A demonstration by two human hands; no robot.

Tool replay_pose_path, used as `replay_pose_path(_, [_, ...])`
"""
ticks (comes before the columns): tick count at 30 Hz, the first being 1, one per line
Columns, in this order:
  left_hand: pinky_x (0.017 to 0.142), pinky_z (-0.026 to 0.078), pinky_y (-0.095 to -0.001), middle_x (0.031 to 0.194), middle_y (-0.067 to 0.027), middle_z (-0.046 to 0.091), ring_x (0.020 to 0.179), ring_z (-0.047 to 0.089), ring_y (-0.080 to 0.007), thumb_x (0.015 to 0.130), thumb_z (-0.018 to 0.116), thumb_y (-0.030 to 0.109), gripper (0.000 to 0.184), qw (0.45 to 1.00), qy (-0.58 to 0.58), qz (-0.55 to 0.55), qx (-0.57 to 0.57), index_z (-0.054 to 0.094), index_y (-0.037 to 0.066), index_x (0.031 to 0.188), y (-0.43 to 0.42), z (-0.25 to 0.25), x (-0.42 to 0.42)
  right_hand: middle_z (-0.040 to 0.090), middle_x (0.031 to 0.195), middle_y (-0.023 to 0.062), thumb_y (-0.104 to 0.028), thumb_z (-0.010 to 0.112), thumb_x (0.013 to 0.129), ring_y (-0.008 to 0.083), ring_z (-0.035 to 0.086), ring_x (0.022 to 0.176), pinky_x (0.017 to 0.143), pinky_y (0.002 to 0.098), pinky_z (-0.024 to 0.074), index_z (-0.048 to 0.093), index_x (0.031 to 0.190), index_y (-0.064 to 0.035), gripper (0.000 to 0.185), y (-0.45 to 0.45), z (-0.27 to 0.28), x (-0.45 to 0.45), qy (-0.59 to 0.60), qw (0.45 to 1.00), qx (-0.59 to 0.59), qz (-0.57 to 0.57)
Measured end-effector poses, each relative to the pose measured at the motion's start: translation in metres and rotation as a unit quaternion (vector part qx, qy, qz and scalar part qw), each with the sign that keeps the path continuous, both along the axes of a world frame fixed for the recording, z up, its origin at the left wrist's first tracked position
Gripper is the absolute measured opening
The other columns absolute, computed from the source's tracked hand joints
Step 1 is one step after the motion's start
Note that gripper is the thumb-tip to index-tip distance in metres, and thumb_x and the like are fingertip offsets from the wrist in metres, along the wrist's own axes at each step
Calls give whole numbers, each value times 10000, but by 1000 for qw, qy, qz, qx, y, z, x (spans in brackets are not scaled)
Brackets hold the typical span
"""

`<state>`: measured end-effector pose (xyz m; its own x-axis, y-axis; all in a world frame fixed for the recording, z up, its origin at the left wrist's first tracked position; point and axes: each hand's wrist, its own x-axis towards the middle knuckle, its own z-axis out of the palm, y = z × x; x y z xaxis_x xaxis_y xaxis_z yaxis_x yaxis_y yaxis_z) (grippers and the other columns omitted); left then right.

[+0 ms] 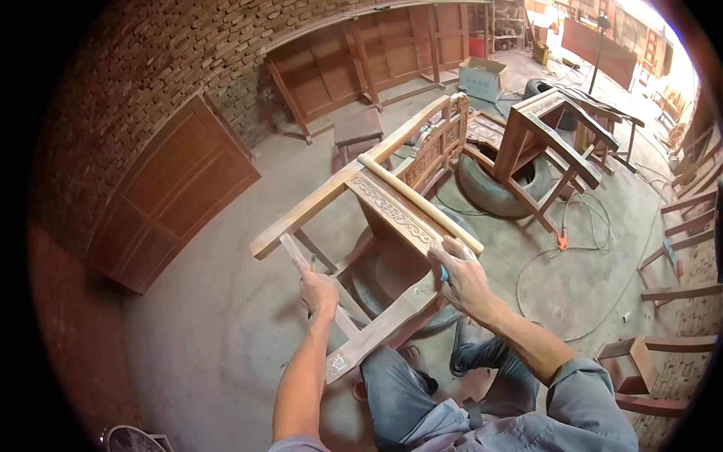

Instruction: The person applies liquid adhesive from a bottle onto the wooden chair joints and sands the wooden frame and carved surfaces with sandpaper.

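A wooden chair [399,301] lies tipped over in front of me, propped on a tire [365,279]. Along its seat edge runs a carved panel [392,215] of scrolls. My left hand [320,292] is closed round a thin rail [343,322] between the chair's legs; a small dark bit shows beside the fingers, too unclear to name. At the right end of the carved panel, my right hand [463,277] is closed on a small blue object [444,274], mostly hidden by the fingers. That hand rests against the chair's wood.
Another upturned chair [527,139] leans on a tire [489,184] at the right. Cables with an orange connector [562,239] cross the floor. A stool [358,128], wooden panels [188,188] and a cardboard box [482,79] stand farther back. Chair frames [685,294] line the right side.
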<state>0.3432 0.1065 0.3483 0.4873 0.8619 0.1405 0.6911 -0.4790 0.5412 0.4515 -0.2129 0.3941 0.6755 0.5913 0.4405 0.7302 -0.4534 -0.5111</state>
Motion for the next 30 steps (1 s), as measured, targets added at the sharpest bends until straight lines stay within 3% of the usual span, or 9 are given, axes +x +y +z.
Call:
replay_pose_path(6, [902,525,-584,1129,-302,713,1040,702,-486,990,548,145,728,1000,1,-2,-11,271,68,1659,-4,7,-1,729,1240,235,-50,723,752,435,540,1374,1195,538,422,597,1385,-34,646,0,2,-4,-55,998,-22,3])
replay_pose_path(11, [917,523,-575,1150,-294,711,1056,701,-478,991,551,138,744,1000,4,0,-10,249,72,1668,0,-2,-1,742,1189,225,-129,777,711,405,571,1358,1200,542,390,619,1289,-76,602,20,-10,29,-103,994,-25,32])
replay_pose_path(18, [949,515,-577,1190,-302,701,1078,693,-485,989,553,135,766,1000,-3,-2,-12,227,69,1680,1,-4,0,712,1283,207,-136,778,719,421,544,1395,1169,532,432,618,1285,-87,590,15,8,32,-102,992,-30,70])
replay_pose_path(23, [944,512,-582,1188,-307,699,1074,691,-490,989,546,135,749,999,-32,-9,16,247,66,1673,7,-12,1,690,1310,251,-67,686,762,423,536,1401,1160,539,438,621,1337,-77,579,4,-4,21,-39,997,-29,52])
replay_pose_path(30, [921,522,-588,1188,-312,700,1073,694,-491,997,543,142,729,1000,-9,-9,-11,259,67,1665,-4,4,-3,692,1236,240,-80,706,750,415,565,1348,1201,552,408,628,1305,-55,561,18,-3,20,-55,998,-27,20])
